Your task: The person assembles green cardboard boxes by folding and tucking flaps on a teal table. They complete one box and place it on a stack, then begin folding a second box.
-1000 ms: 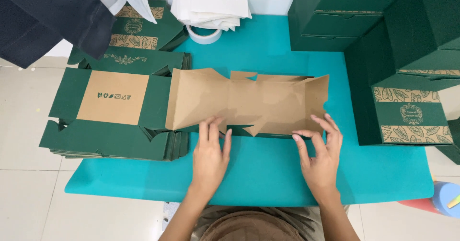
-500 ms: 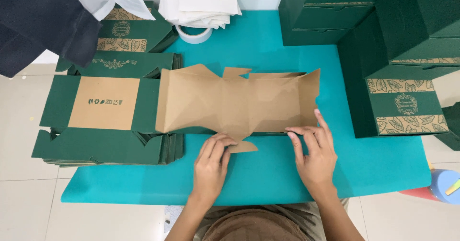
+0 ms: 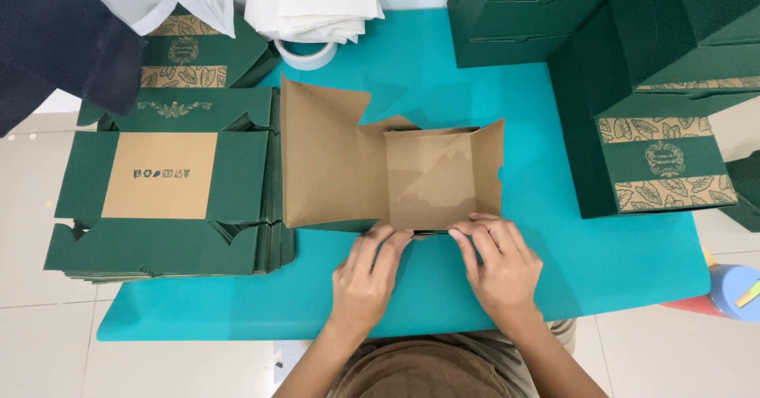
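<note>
1. The left hand [image 3: 366,278] and right hand [image 3: 500,267] are pressing, fingers curled together, on the near edge of a half-folded cardboard box, kraft-brown inside and dark green outside [image 3: 392,176].
2. Doing this fold well probably means keeping even pressure along the crease so the wall is rising square.
3. The box is sitting on the teal table [image 3: 443,287], one large flap standing up at its left, just beside a stack of flat green box blanks [image 3: 166,200].
</note>
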